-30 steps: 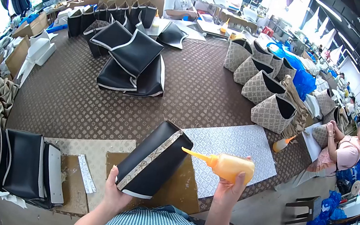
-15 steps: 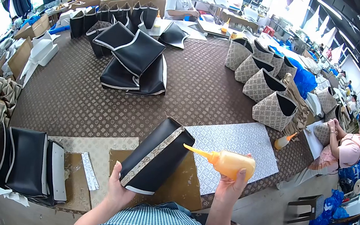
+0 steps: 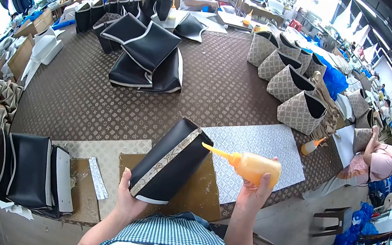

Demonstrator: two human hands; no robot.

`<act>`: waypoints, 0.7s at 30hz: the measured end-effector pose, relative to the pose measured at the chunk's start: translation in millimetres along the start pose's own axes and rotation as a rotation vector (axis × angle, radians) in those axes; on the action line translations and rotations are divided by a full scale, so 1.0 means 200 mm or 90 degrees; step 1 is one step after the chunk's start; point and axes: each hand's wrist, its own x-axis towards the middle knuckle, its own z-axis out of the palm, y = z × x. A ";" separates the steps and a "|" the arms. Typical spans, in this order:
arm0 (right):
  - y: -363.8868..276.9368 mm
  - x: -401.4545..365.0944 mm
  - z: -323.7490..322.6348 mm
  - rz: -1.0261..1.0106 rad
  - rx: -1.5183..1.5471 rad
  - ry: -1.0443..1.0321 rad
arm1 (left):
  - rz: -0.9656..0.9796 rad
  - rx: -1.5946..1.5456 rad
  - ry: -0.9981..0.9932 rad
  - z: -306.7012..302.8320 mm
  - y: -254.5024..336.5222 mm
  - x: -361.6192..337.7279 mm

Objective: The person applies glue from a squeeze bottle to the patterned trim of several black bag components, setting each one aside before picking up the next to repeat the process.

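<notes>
My left hand (image 3: 130, 197) grips the lower left end of a black leather bag piece (image 3: 182, 168), tilted over the board, with a beige patterned strip along its side and white edging. In my right hand (image 3: 251, 199) is a squeeze glue bottle (image 3: 256, 169), held sideways, orange-yellow inside. Its long nozzle points left, the tip right at the upper right edge of the bag piece. Under the piece lies a brown board (image 3: 200, 204), and beside that a white patterned sheet (image 3: 273, 153).
Black bag pieces (image 3: 154, 48) are piled at the table's middle left. Beige patterned bag bodies (image 3: 301, 111) stand in a row on the right, near another glue bottle (image 3: 311, 146). More black pieces (image 3: 30, 170) stand at front left. A person (image 3: 381, 159) works at the right edge.
The whole view has shifted slightly. Both hands keep their hold, and the nozzle stays at the bag piece's edge. The person at the right has moved their arms a little.
</notes>
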 end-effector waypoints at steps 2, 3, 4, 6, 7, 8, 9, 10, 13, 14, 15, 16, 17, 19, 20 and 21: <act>0.01 0.03 0.00 -0.028 -0.022 -0.010 | -0.023 -0.009 -0.020 0.02 0.01 -0.01; 0.01 0.03 0.02 -0.038 -0.034 -0.011 | -0.033 -0.026 -0.011 0.00 0.01 0.00; 0.02 0.05 0.03 -0.037 -0.028 -0.013 | -0.025 -0.020 -0.004 0.00 0.01 0.00; 0.03 0.07 0.04 -0.062 -0.070 0.002 | -0.016 -0.010 0.008 0.02 0.01 -0.01; 0.05 0.08 0.05 -0.075 -0.089 0.007 | -0.010 -0.004 0.012 0.03 0.01 -0.01; 0.05 0.08 0.08 -0.080 -0.091 0.015 | -0.011 -0.001 0.016 0.02 0.01 0.00; 0.06 0.08 0.09 -0.089 -0.111 0.009 | -0.013 0.003 0.022 0.00 0.01 0.00; 0.07 0.09 0.10 -0.097 -0.130 0.003 | -0.013 0.006 0.028 -0.01 0.00 0.01; 0.09 0.11 0.08 -0.103 -0.157 -0.024 | -0.025 -0.008 0.017 -0.03 0.01 0.01; 0.10 0.11 0.09 -0.112 -0.163 -0.027 | -0.015 0.007 0.026 -0.01 0.01 0.00; 0.11 0.12 0.11 -0.122 -0.167 -0.030 | -0.004 0.024 0.034 0.01 0.01 0.00; 0.12 0.13 0.11 -0.120 -0.164 -0.035 | 0.000 0.025 0.033 0.01 0.01 0.00; 0.12 0.14 0.11 -0.117 -0.163 -0.039 | 0.004 0.027 0.035 0.01 0.01 0.01; 0.12 0.14 0.10 -0.117 -0.173 -0.049 | 0.006 0.026 0.043 0.01 0.01 0.00; 0.12 0.14 0.10 -0.123 -0.182 -0.059 | 0.002 0.023 0.038 0.02 0.01 0.00; 0.11 0.14 0.10 -0.128 -0.191 -0.070 | 0.000 0.022 0.038 0.02 0.01 0.00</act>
